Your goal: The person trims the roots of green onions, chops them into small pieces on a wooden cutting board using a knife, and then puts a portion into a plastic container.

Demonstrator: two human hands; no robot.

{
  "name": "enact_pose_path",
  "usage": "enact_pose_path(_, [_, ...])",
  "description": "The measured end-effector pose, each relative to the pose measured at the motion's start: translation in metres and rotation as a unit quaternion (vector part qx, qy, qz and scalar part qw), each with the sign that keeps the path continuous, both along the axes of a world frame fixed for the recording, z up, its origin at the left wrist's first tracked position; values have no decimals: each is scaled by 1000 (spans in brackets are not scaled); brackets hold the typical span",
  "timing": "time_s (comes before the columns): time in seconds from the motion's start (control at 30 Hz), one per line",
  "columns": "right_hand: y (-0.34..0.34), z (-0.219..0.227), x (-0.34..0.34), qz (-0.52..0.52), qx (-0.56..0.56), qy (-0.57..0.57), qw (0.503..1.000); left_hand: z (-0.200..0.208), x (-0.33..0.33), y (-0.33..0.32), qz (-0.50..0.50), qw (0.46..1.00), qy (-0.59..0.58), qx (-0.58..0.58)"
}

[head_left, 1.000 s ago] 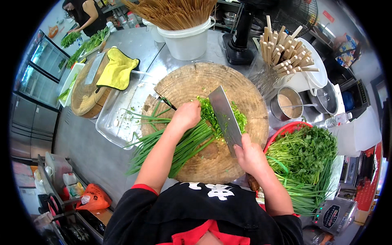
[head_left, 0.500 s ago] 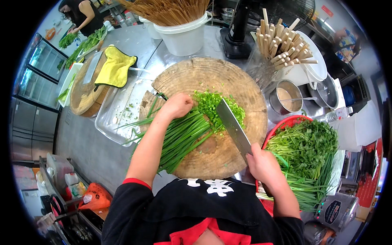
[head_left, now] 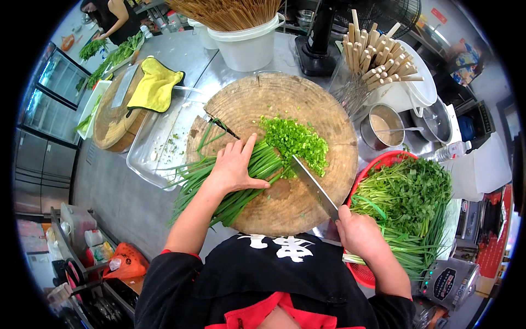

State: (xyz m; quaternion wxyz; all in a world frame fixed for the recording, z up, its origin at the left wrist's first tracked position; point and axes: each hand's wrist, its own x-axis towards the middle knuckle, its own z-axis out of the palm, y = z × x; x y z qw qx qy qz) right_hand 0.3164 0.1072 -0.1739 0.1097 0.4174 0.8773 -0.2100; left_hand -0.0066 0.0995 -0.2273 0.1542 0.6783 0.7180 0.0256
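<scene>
Nearest, at right, the right hand grips a cleaver by its near end; it looks heavy and stiff, best held there. Farther left, the left hand spreads palm-down over green stalks on the wooden block: likely light, bendy, slippery, best pinned near their cut ends. Beyond lie chopped greens.
</scene>
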Motion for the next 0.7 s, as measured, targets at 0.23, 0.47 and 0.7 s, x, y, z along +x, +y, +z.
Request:
enact_pose_path(0.23, [4,1,-7,20,3,-29,999,-9,22,-10,40,994,49,87])
enact_pose_path(0.47, [12,-1,-15,23,16,-18,999,-14,25,-10,57,995,52,67])
enact_pose_path(0.7, [15,0,-19,50,-5,-25,998,-11,22,-10,86,994,17,68])
